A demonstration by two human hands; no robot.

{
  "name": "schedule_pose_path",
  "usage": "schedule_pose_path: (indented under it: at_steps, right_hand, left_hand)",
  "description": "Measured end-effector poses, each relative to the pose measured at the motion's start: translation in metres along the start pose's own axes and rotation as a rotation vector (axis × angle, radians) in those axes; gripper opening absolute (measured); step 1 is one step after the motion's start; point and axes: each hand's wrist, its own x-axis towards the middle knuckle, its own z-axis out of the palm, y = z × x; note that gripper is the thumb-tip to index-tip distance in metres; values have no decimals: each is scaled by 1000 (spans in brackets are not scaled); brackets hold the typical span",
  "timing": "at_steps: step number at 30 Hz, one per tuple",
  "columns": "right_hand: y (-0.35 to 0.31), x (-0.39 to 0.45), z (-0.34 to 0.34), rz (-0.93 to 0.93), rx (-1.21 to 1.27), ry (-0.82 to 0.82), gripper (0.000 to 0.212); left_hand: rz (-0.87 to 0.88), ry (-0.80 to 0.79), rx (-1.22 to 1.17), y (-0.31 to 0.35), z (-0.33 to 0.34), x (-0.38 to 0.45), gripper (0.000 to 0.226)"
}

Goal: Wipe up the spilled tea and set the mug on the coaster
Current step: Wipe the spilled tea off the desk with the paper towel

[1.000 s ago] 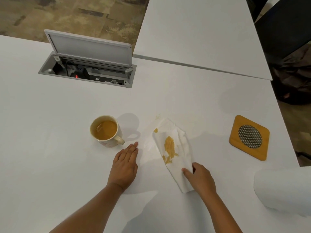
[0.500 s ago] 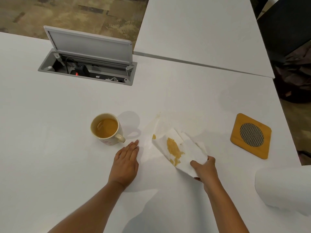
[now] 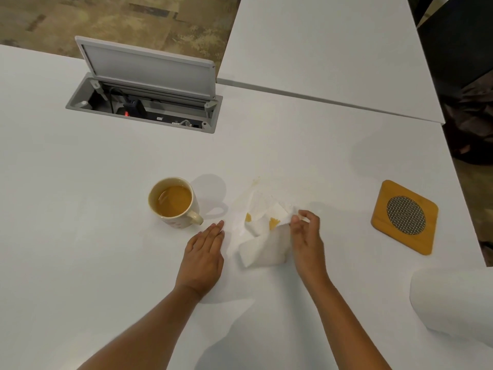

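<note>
The head view shows the left hand (image 3: 204, 256) lying flat on the white table (image 3: 80, 236), fingers straight and together, holding nothing, its fingertips just near of the mug (image 3: 174, 202). The mug stands upright, holding tea, handle toward the right. Right of that hand, the right hand (image 3: 306, 236) pinches the stained paper towel (image 3: 262, 231) between thumb and fingertips, fingers curled, lifting its right edge while the rest bunches on the table.

Half a second ago the towel lay flatter and the right hand gripped its near corner; now the hand has moved farther away and folded the towel over itself. The left hand has not moved.

Both forearms reach in from the near edge. The coaster (image 3: 404, 217) lies well apart to the right, bare. A paper roll (image 3: 453, 303) sits at the near right.
</note>
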Motion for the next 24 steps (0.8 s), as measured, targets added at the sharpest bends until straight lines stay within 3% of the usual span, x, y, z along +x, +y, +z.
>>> schedule_pose_path:
  at_steps: [4,6,9,12,15,20,23,24]
  right_hand:
    - [18,1,12,-149,-297,-191,25]
    - [26,2,14,-217,-426,-208,33]
    - [29,4,20,-182,-510,-76,54]
    - [27,6,27,-8,-690,96,78]
    - [22,10,31,57,-739,86,87]
    - [13,25,19,170,-317,45,56]
    - [5,37,1,83,-326,113,13]
    - [3,41,-6,33,-344,154,11]
  left_hand:
    - [25,32,26,-1,1,0,41]
    - [32,38,40,-1,2,0,43]
    - [35,51,43,-2,3,0,43]
    - [37,64,37,-3,6,0,41]
    - [38,65,47,-4,7,0,41]
    - [42,71,38,-4,8,-1,41]
    - [36,74,22,-6,8,0,42]
    - [34,72,25,-6,8,0,42]
